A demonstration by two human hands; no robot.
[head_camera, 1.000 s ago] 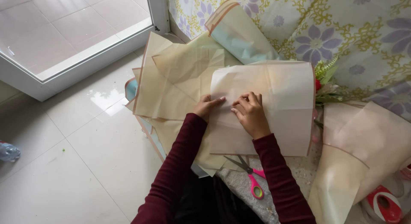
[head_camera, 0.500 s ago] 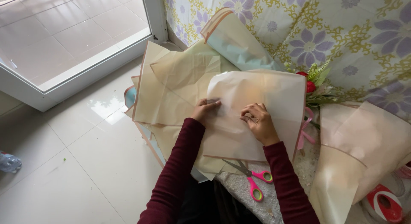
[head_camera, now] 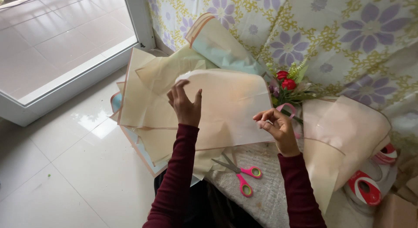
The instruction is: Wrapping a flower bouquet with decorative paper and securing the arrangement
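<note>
Your left hand [head_camera: 185, 104] is raised with fingers spread wide, palm side against the near-left part of the cream wrapping sheet [head_camera: 230, 108]; grip is open, pressing rather than pinching. Your right hand [head_camera: 276, 128] has a narrow grip, thumb and fingertips pinched on the sheet's right edge near its near-right corner. The sheet sits mid-scene, lifted a bit off the stack of wrapping paper [head_camera: 146, 97] that lies under it to the left and spills over onto the white tiled floor [head_camera: 65, 167]. Near side, between your forearms, pink-handled scissors [head_camera: 241, 173] lie on a light textured mat [head_camera: 270, 193], blades pointing left and far, not touching either hand. Just right of the sheet's far-right corner: a small flower bunch [head_camera: 289, 82] with red blooms, a pink ribbon loop below it. Another folded sheet [head_camera: 344, 141] lies right of your right hand. Red-and-white tape rolls [head_camera: 365, 186] sit near-right. Floral-print fabric [head_camera: 339, 32] covers the far side.
</note>
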